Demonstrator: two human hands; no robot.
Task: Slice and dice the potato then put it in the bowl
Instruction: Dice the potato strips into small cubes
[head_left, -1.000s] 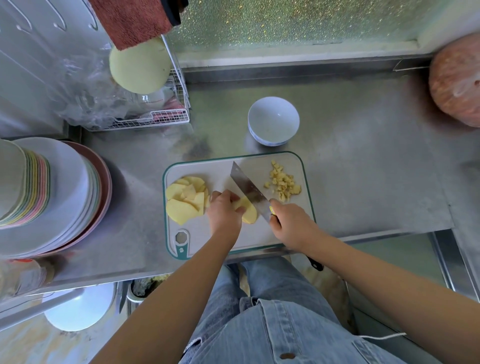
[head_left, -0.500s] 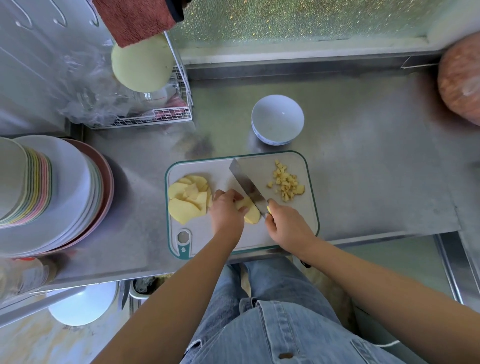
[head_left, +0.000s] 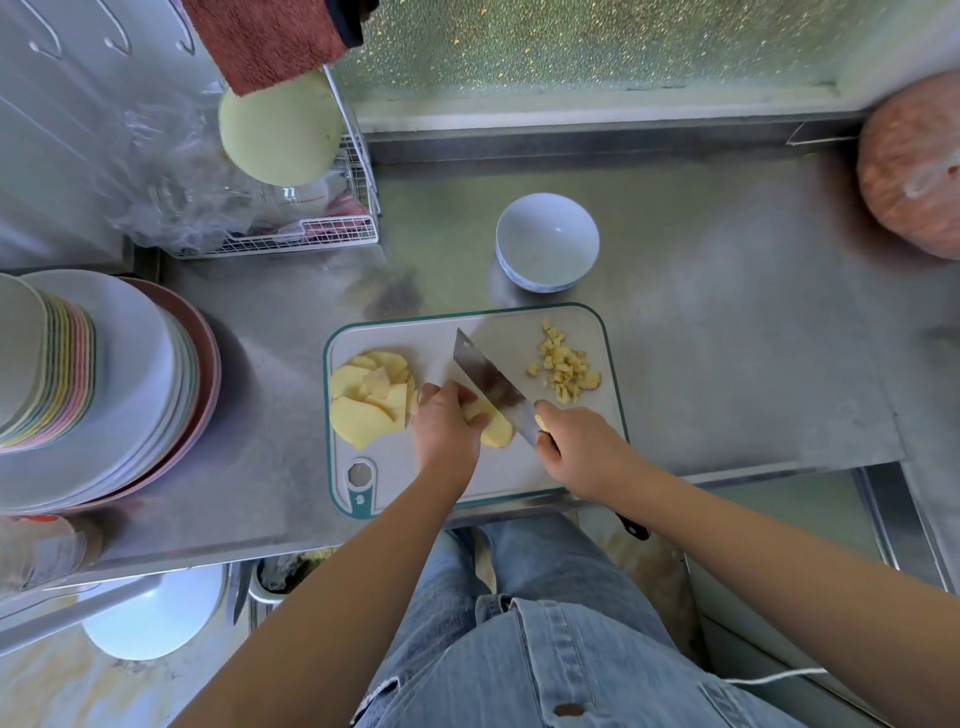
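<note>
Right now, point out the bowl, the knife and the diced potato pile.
bowl (head_left: 546, 236), head view, bare inside wall
knife (head_left: 490, 383), head view, flat of the blade
diced potato pile (head_left: 566, 370), head view, middle of the heap

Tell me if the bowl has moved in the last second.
No. The bowl sits just beyond the far edge of the cutting board, as before.
</note>
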